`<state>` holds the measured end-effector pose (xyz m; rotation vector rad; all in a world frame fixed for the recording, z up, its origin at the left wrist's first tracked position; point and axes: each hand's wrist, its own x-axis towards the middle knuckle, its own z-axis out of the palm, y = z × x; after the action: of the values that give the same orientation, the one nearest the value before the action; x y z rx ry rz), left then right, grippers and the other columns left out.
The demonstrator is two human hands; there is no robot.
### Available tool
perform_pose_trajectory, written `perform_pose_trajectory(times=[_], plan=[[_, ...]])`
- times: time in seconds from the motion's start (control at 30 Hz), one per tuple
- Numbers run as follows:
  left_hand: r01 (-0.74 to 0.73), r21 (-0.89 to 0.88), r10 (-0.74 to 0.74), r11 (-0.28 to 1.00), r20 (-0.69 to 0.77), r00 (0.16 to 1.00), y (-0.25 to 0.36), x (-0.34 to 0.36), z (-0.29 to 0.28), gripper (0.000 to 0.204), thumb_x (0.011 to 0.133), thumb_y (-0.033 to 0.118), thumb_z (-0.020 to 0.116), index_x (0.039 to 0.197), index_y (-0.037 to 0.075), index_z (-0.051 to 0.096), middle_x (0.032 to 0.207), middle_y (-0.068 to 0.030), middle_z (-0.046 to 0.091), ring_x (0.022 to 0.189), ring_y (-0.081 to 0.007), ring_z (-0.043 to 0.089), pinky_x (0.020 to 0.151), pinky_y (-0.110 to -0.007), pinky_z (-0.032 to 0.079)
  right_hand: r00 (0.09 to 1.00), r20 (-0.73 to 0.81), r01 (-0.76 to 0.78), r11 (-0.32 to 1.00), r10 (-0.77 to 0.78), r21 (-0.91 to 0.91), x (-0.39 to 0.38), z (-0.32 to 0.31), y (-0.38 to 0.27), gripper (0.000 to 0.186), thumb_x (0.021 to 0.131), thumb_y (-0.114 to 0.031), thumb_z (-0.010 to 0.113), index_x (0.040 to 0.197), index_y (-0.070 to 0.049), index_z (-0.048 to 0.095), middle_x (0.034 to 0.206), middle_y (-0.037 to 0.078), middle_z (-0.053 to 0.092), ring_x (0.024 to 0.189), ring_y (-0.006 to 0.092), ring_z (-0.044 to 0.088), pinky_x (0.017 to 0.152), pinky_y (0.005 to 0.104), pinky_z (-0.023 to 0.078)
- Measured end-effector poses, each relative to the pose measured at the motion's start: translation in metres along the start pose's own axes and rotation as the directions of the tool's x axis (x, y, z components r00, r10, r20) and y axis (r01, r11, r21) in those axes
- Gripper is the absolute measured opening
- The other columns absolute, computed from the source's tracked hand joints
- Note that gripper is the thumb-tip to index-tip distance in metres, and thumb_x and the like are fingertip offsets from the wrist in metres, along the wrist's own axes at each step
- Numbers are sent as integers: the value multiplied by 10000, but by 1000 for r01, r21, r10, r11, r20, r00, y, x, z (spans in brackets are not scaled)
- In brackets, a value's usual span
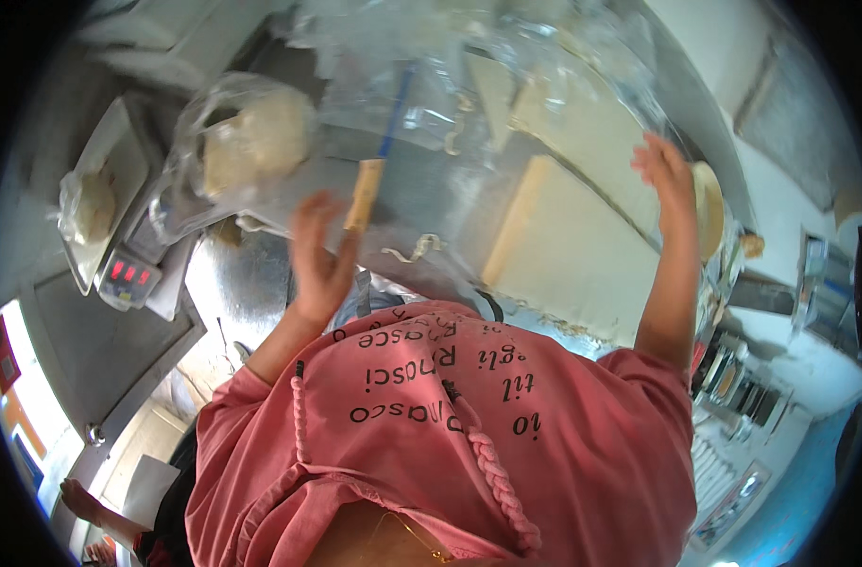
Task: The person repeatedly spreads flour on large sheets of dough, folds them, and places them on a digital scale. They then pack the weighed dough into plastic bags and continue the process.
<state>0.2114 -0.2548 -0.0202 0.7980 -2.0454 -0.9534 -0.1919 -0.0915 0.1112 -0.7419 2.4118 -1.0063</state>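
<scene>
My left hand [319, 260] is raised near the table's front edge, fingers and thumb apart, slightly blurred. Close by its thumb is the wooden handle [363, 194] of a tool with a long, thin blue part; I see no grip on it. On the right, my right hand [667, 180] is open above the edge of a large pale slab [568, 255] that looks like sheeted dough. Behind that lies another pale sheet [582, 123], partly under clear plastic. A thin dough scrap [417, 248] rests between my hands. Beyond my left hand sits a dough lump [261, 142] in a clear bag.
At the left stands a scale [128, 274] with a red lit display; a bagged pale lump [91, 208] lies in a white tray [124, 156] beside it. Crumpled clear plastic [374, 47] covers the table's far side. Another person's limb [81, 501] shows at lower left.
</scene>
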Motion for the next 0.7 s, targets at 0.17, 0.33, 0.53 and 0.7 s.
perform_pose_trajectory(times=[0.17,0.33,0.53,0.7], plan=[[-124,27,99,992,440,892,63,-26,153,423,758,146,628,1156,78,502,1229,-166,465,1130,-346,439,942,-429,350,964,-65,-252,963,259,94,-80,-91,171,329,866,-243,527,1133,-54,566,966,64,621,861,129,583,731,256,431],[42,744,-180,667,106,978,55,-97,204,656,804,336,566,1362,104,312,1431,-152,234,1324,-358,187,1050,-496,163,982,-43,-185,980,182,-78,-142,-150,307,288,866,-190,510,1085,-17,579,914,100,627,834,143,593,765,289,460],[159,811,-249,564,-17,968,16,-90,214,679,846,366,488,1398,87,209,1450,-162,195,1349,-334,145,1078,-444,153,938,-99,-303,925,332,230,-135,-195,361,223,858,-182,533,1001,-26,602,820,66,618,709,110,582,597,234,433],[164,835,-240,525,-39,970,40,22,258,548,846,335,511,1311,71,394,1412,-157,278,1312,-316,239,1060,-426,210,977,32,-206,906,210,370,-32,-163,380,204,843,-213,548,867,-28,633,699,48,597,638,102,570,553,231,432]])
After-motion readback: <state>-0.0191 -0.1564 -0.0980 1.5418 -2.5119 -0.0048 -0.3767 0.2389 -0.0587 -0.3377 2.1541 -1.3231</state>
